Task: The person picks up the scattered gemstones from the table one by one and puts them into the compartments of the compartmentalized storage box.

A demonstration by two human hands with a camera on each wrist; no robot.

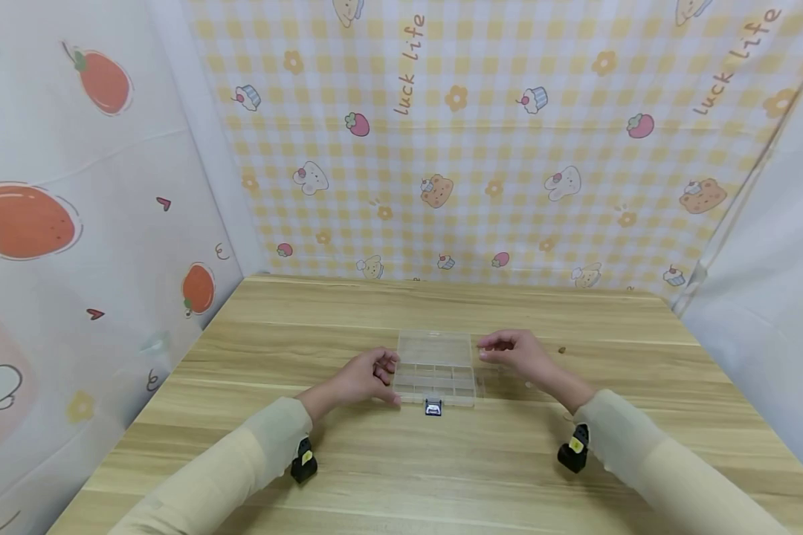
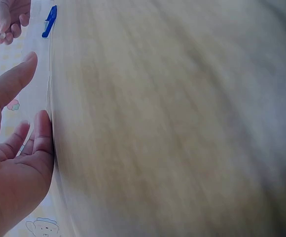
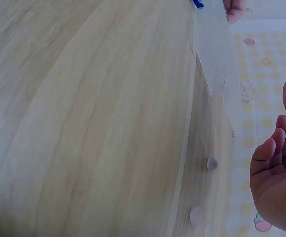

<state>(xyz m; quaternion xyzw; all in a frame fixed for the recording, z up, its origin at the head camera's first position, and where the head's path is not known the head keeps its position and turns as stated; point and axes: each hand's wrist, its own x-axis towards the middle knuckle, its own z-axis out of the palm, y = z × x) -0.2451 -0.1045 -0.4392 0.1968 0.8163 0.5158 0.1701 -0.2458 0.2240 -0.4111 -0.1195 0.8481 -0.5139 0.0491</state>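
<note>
A clear plastic compartment box lies on the table, its transparent lid folded back and a blue latch at the front. My left hand rests at the box's left side, thumb near the front corner, fingers loosely bent along the edge. Just right of the lid, my right hand is raised with thumb and forefinger together. In the left wrist view, a tiny pale piece shows between those fingertips; its kind cannot be made out.
Small rounded pieces lie right of the box, among them a brown one and a clear one. The wooden table meets a checked cloth at the back, with white cloth on both sides.
</note>
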